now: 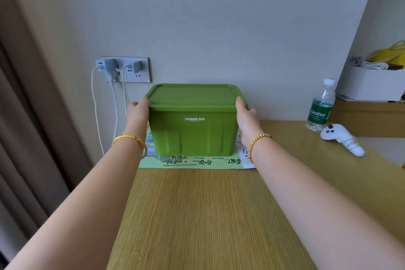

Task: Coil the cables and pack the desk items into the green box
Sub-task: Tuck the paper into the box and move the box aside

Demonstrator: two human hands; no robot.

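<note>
The green box is set on printed papers at the back of the worktop, close to the wall, with its lid on. It is gripped at the rim on either side by the left hand and the right hand, thumbs laid over the lid edge. Rigid, smooth plastic is judged; its weight cannot be told, so the underside of the rim is the surest hold. White cables are hung from wall chargers just to the left. A water bottle and a white controller are kept well apart on the right.
</note>
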